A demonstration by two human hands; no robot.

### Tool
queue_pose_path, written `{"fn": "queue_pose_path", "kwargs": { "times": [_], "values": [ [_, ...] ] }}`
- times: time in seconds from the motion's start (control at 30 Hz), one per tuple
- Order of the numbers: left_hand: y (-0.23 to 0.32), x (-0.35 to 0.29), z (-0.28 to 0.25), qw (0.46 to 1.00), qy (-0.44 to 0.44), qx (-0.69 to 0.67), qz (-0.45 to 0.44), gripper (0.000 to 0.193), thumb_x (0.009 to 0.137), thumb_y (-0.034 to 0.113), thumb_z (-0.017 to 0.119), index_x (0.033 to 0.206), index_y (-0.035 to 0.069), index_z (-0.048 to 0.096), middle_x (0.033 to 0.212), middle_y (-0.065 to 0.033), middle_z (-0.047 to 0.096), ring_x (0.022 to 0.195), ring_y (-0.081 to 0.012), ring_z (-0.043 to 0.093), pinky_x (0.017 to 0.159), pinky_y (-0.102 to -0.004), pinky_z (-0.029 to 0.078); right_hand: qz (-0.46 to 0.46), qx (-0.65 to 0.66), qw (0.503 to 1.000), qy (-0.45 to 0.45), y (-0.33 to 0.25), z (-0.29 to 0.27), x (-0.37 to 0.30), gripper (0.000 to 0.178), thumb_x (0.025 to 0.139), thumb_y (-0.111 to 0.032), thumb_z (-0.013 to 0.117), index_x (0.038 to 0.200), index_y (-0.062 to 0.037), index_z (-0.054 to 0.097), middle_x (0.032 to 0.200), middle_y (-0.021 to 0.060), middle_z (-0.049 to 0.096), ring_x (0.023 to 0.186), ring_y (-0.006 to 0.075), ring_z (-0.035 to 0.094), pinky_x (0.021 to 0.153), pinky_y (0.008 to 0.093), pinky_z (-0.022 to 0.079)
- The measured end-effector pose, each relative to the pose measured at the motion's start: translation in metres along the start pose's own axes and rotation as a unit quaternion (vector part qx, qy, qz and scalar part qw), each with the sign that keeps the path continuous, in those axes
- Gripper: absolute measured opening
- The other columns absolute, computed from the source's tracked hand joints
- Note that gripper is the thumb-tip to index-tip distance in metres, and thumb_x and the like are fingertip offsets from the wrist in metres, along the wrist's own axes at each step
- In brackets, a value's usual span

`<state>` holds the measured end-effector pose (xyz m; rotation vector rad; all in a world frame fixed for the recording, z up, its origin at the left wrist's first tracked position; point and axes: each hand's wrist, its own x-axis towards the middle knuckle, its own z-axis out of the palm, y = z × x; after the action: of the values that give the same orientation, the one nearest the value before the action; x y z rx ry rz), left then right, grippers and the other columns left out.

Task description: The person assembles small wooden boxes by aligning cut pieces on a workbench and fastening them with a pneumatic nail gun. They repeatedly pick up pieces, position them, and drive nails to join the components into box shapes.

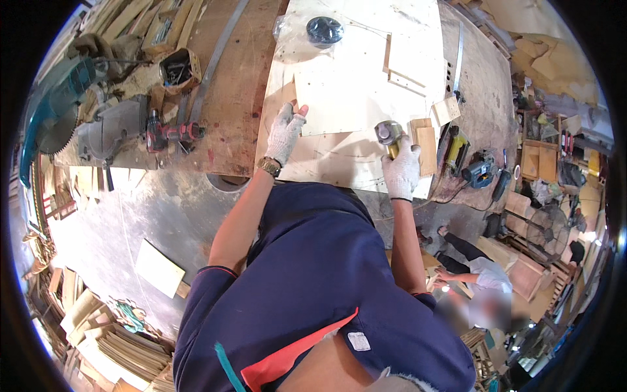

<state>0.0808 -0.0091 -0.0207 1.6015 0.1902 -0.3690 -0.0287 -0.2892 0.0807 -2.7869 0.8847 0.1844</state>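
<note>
White-gloved left hand (282, 136), fingers slightly apart, by one pale panel's (346, 81) left edge; right hand's (400, 171) fingers clamped round one metal-headed tool (388, 132), open room between.

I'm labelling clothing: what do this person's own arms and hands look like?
Left hand and right hand wear whitish knit gloves, the right dark at the cuff. A metallic watch circles the left wrist. Navy sleeves have red edging.

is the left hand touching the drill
Apart. The head view shows a strip of brown bench between the left hand and the drill.
</note>
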Motion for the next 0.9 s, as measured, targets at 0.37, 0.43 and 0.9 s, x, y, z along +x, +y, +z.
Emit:
{"fn": "queue_pose_path", "kwargs": {
  "times": [0.37, 0.43, 0.9],
  "values": [
    [0.009, -0.009, 0.02, 0.998, 0.025, -0.055, 0.018, 0.05, 0.109, 0.043, 0.07, 0.129, -0.003, 0.07, 0.098, 0.0045, 0.064, 0.086, -0.0064, 0.052, 0.076, -0.0266, 0.045, -0.117, 0.18, 0.976, -0.024, 0.04, 0.037, -0.005, 0.073, 0.098, -0.031, 0.077, 0.163, -0.0115, 0.05, 0.137, 0.0278, 0.062, 0.113, 0.0463, 0.072, 0.093, 0.053, 0.059],
    [0.02, -0.014, 0.023, 0.998, 0.004, -0.049, 0.047, 0.053, 0.109, 0.043, 0.071, 0.136, -0.003, 0.069, 0.101, 0.0046, 0.067, 0.087, -0.0051, 0.053, 0.076, -0.0254, 0.045, -0.145, 0.338, 0.929, 0.051, 0.04, 0.035, 0.01, 0.058, 0.106, -0.036, 0.07, 0.149, 0.0033, 0.061, 0.123, 0.0224, 0.073, 0.111, 0.0354, 0.074, 0.095, 0.043, 0.058],
    [0.114, 0.002, 0.08, 0.987, 0.018, -0.03, 0.157, 0.067, 0.112, 0.038, 0.066, 0.163, 0.0, 0.046, 0.15, -0.0121, 0.063, 0.131, -0.0187, 0.062, 0.105, -0.0331, 0.048, 0.048, 0.666, 0.735, -0.116, -0.024, 0.006, 0.15, 0.037, 0.111, -0.033, 0.065, 0.108, 0.0023, 0.074, 0.088, -0.0009, 0.061, 0.087, 0.0096, 0.051, 0.079, 0.0307, 0.046]
  ]
}}
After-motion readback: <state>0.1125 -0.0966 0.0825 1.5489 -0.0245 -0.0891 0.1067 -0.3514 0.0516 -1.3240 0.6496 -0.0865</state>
